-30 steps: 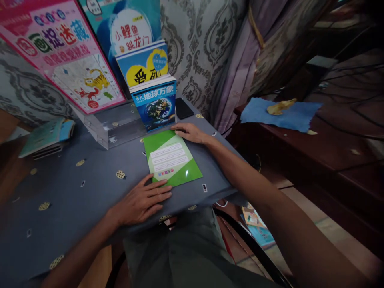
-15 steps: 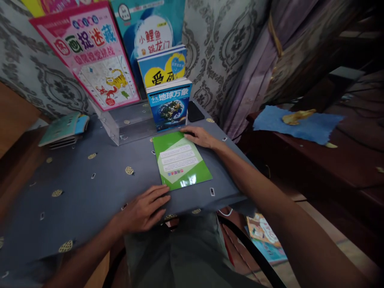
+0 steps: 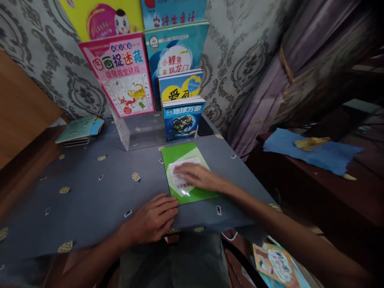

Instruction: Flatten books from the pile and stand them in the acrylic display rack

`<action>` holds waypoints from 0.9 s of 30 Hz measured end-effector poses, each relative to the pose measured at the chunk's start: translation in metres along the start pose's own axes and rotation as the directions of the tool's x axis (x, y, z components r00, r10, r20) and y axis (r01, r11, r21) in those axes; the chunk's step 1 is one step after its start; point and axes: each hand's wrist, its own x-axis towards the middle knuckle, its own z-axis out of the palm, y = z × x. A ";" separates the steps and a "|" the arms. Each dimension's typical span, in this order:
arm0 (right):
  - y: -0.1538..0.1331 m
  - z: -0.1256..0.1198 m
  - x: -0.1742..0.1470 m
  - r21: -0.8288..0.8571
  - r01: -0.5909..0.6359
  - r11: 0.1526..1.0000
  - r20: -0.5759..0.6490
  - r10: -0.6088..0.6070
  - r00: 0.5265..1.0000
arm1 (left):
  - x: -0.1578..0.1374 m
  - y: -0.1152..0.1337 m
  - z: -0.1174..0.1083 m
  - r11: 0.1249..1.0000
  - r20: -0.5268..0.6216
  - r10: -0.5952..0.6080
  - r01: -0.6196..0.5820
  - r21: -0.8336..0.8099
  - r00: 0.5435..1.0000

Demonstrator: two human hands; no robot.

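A green book (image 3: 195, 195) lies flat on the patterned tablecloth in front of me, showing a pale panel and printed text. Over its middle is my right hand (image 3: 198, 176), blurred by motion, fingers stretched out and holding nothing. Whether it touches the cover, I cannot tell. My left hand (image 3: 157, 217) rests on the cloth with its fingers out flat, fingertips at the book's near left corner. Beyond the book, a blue book with a globe picture (image 3: 182, 124) stands upright in a clear rack (image 3: 144, 140).
More books fill the rack, among them a pink one (image 3: 126, 76) and a teal one (image 3: 177, 52). A small stack of books (image 3: 79, 130) lies at the back left. A black phone (image 3: 205, 127) sits beside the rack. Books (image 3: 276, 264) lie on the floor at right.
My right hand has moved from the book's far right corner toward me, onto its middle. My left hand stays by the near left corner. The camera view has shifted.
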 end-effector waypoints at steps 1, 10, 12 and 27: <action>-0.014 0.007 -0.004 0.030 0.024 0.999 0.059 -0.025 0.998 | 0.000 0.001 0.000 1.000 -0.005 -0.009 0.009 -0.002 1.000; -0.024 0.018 0.010 0.008 0.007 1.000 0.223 -0.008 0.975 | 0.000 0.002 0.001 0.999 -0.011 -0.032 0.032 -0.006 0.999; -0.013 0.018 0.022 -0.017 0.020 1.000 0.229 -0.016 0.973 | -0.001 0.002 0.002 0.999 -0.023 -0.035 0.035 -0.007 0.999; 0.075 -0.011 0.036 -0.308 -0.209 0.928 -0.112 0.183 0.977 | 0.000 0.002 -0.001 0.999 -0.040 -0.034 0.033 -0.030 0.999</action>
